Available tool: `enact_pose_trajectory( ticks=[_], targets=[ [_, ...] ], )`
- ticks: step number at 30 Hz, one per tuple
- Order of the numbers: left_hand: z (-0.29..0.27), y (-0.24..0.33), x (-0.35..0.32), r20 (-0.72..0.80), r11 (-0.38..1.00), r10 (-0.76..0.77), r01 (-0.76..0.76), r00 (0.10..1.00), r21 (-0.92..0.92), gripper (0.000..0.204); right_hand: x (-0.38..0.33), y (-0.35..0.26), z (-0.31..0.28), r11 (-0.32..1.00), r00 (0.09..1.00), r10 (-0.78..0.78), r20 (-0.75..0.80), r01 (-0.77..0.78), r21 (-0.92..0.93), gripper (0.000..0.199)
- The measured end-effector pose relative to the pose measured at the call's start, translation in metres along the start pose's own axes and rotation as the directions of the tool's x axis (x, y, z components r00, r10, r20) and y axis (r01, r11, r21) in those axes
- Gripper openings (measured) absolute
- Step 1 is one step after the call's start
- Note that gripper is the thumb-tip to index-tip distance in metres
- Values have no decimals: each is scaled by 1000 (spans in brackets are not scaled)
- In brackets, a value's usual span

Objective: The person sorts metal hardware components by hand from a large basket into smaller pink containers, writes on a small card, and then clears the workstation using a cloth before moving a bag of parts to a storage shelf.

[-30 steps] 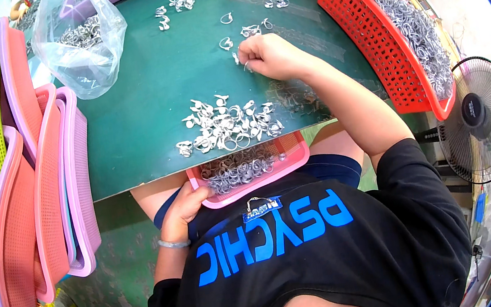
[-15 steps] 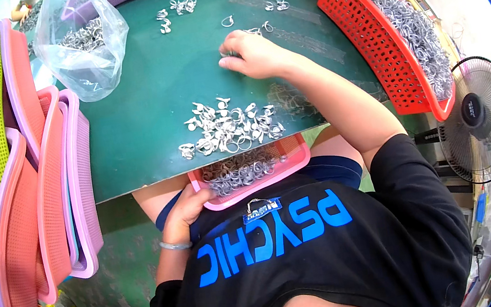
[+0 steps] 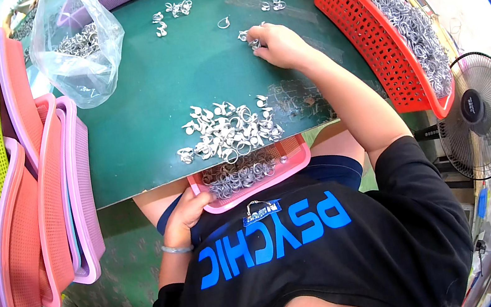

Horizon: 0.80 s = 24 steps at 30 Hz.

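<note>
My left hand (image 3: 187, 209) is closed on the left end of a pink basket (image 3: 266, 191), its thumb over the rim. The basket rests on my lap, partly beneath the table edge, and holds silvery rings (image 3: 245, 175). On the table just beyond it lies a loose pile of silver metal rings (image 3: 231, 129), many with a small flat disc on top. Farther off, my right hand (image 3: 284, 47) has its thumb and fingers curled around a few metal rings (image 3: 254, 43) on the tabletop; the fingers partly cover them.
Small ring clusters (image 3: 179, 8) lie toward the table's far side. At the right stands a red basket (image 3: 368, 42) full of rings, with a fan (image 3: 473, 112) beside it. A clear plastic bag (image 3: 84, 75) sits at the far left, near stacked plastic baskets (image 3: 54, 199).
My right hand has moved right and slightly away from me, onto the small group of rings. The left hand stays on the pink basket. The whole view has shifted slightly.
</note>
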<state>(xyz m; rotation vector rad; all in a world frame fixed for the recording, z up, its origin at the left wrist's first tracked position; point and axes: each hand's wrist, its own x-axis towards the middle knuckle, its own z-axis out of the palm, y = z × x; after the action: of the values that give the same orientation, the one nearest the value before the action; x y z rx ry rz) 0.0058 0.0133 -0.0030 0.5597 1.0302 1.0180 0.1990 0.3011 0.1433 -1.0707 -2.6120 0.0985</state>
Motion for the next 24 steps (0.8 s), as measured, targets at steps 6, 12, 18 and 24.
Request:
enact_pose_trajectory(
  ticks=[6, 12, 18, 24],
  targets=[
    [-3, 0, 0, 36, 999, -53, 53, 998, 10, 43, -11, 16, -16, 943, 972, 124, 199, -178, 281, 10],
    [0, 4, 0, 18, 999, -48, 47, 999, 13, 42, -7, 23, -14, 958, 998, -24, 63, 5, 288, 28],
    [4, 5, 0, 31, 999, -31, 30, 999, 24, 41, -2, 26, -7, 973, 989, 32, 144, -64, 222, 30],
    [1, 4, 1, 15, 1000, -17, 16, 1000, 14, 38, -15, 0, -30, 862, 837, -290, 464, 17, 507, 20]
  ],
)
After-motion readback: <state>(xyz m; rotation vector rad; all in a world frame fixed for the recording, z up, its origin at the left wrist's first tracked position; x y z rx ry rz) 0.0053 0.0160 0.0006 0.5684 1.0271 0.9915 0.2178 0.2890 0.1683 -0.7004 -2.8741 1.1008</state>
